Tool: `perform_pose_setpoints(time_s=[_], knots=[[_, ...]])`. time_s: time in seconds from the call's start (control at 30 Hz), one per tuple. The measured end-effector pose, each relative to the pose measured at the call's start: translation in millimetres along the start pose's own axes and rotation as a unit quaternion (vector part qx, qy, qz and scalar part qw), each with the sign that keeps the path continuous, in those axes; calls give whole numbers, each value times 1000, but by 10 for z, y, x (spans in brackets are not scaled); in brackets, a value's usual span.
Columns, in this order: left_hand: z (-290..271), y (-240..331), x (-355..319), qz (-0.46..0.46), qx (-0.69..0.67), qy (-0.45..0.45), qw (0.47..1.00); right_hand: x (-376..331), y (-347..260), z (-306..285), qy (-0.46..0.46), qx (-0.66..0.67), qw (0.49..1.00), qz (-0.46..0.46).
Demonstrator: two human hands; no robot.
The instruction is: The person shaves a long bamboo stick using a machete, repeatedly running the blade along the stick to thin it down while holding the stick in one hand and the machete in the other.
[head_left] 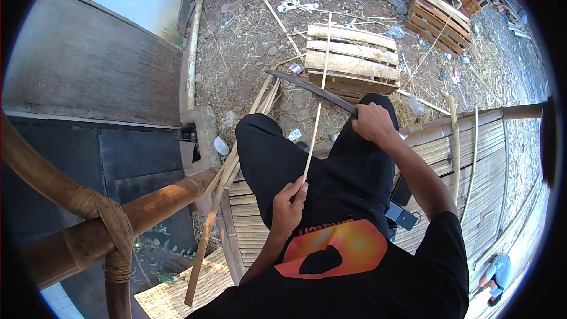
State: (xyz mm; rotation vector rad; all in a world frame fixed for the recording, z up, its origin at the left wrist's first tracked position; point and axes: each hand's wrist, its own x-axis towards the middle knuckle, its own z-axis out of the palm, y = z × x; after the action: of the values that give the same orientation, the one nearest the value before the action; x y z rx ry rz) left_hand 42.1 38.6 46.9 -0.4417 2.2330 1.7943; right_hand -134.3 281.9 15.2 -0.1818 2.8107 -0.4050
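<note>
Open littered ground lies beyond the bamboo platform's edge (pixel 472 119). The left hand (pixel 288 205) pinches a thin bamboo strip (pixel 316 112) rising over the knees; the right hand (pixel 372 123) grips a curved blade (pixel 310 90) against it.

Sunlit bare earth littered with straw and scraps (pixel 248 41) fills the upper middle of the frame. Slatted wooden crates (pixel 351 59) sit upper centre and right. A dark wall (pixel 88 65) stands left; a lashed bamboo rail (pixel 112 224) crosses lower left, and a slatted bamboo platform (pixel 490 159) spreads right.

L hand (pixel 287 208) fisted near lap — R hand (pixel 372 123) clenched, arm stretched fwd.
</note>
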Motion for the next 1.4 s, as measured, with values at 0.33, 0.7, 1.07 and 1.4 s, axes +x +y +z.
perform_pose_setpoints(time_s=[0.33,0.7,1.07,1.4], knots=[[-36,-19,-112,-73,-87,-43,993,-113,-355,-22,-59,508,857,64],[-40,198,136,-132,-142,-182,964,-467,-700,-97,-127,643,753,55],[-20,238,274,-35,-187,-187,964,-882,-787,-121,-47,496,864,-70],[68,328,353,-2,-180,-130,975,-900,-672,-86,60,202,966,-147]])
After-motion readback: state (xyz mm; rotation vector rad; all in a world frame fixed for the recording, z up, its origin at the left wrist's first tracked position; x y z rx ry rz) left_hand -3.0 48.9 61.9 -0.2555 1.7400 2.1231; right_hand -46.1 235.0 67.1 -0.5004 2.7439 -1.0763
